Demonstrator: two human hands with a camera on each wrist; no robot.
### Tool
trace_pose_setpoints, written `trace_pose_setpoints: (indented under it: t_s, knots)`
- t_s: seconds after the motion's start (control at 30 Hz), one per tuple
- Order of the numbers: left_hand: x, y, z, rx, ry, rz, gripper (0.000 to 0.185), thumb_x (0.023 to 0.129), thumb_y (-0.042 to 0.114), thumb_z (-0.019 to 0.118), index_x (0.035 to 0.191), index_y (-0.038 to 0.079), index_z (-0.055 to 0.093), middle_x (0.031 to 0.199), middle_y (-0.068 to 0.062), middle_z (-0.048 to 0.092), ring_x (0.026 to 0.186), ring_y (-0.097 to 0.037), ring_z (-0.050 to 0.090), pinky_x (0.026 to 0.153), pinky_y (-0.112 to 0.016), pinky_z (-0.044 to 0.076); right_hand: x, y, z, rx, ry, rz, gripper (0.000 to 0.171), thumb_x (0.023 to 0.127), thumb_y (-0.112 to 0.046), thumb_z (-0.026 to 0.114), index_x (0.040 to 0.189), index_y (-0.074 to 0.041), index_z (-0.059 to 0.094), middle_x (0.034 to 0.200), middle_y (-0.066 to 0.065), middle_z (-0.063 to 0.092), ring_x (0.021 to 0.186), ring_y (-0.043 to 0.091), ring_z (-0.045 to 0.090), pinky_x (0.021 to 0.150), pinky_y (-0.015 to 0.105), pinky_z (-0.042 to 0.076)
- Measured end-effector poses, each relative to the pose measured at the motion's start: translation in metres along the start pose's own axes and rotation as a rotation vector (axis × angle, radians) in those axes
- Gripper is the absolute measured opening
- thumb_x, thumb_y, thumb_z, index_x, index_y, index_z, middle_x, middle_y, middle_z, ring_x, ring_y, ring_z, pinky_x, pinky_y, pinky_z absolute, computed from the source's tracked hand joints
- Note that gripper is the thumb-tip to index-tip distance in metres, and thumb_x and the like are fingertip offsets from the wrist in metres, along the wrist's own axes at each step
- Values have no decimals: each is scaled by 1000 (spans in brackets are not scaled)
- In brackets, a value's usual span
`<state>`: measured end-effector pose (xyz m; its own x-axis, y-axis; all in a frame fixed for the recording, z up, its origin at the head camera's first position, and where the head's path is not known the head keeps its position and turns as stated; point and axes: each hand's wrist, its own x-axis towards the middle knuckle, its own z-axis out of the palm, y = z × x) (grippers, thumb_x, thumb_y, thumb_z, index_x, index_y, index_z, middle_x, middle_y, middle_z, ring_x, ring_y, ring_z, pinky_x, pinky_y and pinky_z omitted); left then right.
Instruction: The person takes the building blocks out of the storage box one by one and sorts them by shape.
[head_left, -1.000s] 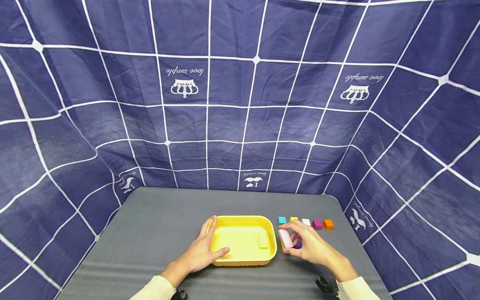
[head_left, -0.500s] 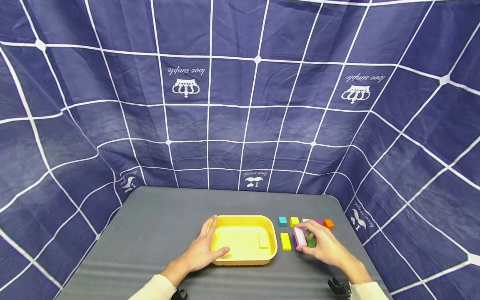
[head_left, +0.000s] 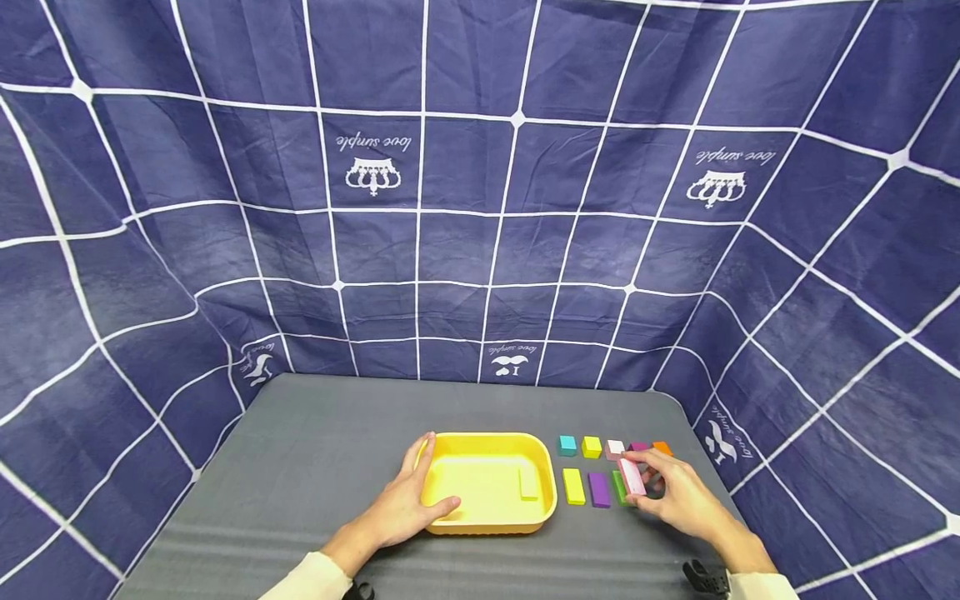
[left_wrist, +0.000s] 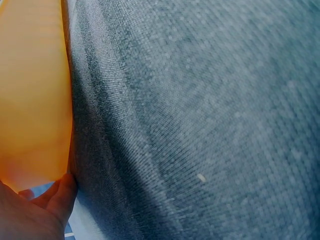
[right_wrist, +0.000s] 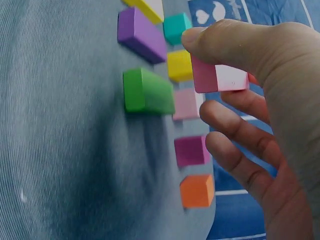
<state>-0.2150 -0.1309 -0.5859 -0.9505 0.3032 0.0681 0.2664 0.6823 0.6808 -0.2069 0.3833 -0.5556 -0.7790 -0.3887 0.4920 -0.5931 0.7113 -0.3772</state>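
The left hand (head_left: 401,504) lies at the near left of the yellow tray (head_left: 489,442) on the grey bench (head_left: 315,467), thumb hooked over the near rim and fingers straight along the left wall, so it clasps the tray's edge; the left wrist view shows only the tray wall (left_wrist: 30,95), a thumb tip and the cloth surface. A yellow block (head_left: 528,485) lies inside the tray near its right wall, long axis running away from the person. The right hand (head_left: 678,500) is to the right of the tray and pinches a pink block (head_left: 632,477) between thumb and fingers; the block is lifted off the bench, its long axis running roughly near to far and tilted a little. Just left of it lie three long blocks side by side, green (right_wrist: 147,91), purple (head_left: 598,489) and yellow (head_left: 573,486), all pointing away from the person. Beyond them stands a row of small cubes: teal (head_left: 567,445), yellow (head_left: 592,447), pale pink (head_left: 615,448), magenta (right_wrist: 191,150) and orange (right_wrist: 196,190).
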Motion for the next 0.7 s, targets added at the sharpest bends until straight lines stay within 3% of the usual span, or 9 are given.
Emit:
trace_pose_setpoints:
  t_s: [0.17, 0.4, 0.7]
  knots:
    - [0, 2, -1, -8, -3, 4, 122, 100, 57, 88, 188, 10, 19, 194, -13, 22, 147, -51, 68, 117, -73, 56, -5, 9, -5, 14, -13, 43, 69, 73, -9, 109, 135, -6, 78, 95, -6, 76, 79, -6, 66, 66, 27, 59]
    - [-2, 3, -1, -11, -17, -19, 122, 100, 59, 87, 189, 14, 16, 195, -12, 19, 150, -50, 66, 120, -71, 55, -13, 23, -8, -9, -26, 98, 68, 72, -10, 110, 133, -6, 79, 96, -8, 71, 74, -3, 63, 62, 22, 52]
    - [-2, 3, -2, -16, -14, -18, 122, 100, 57, 87, 189, 13, 16, 195, -13, 19, 151, -51, 65, 121, -71, 55, -22, 42, -6, 1, -67, 109, 64, 72, -8, 109, 129, -3, 80, 109, 4, 73, 71, -7, 62, 61, 19, 52]
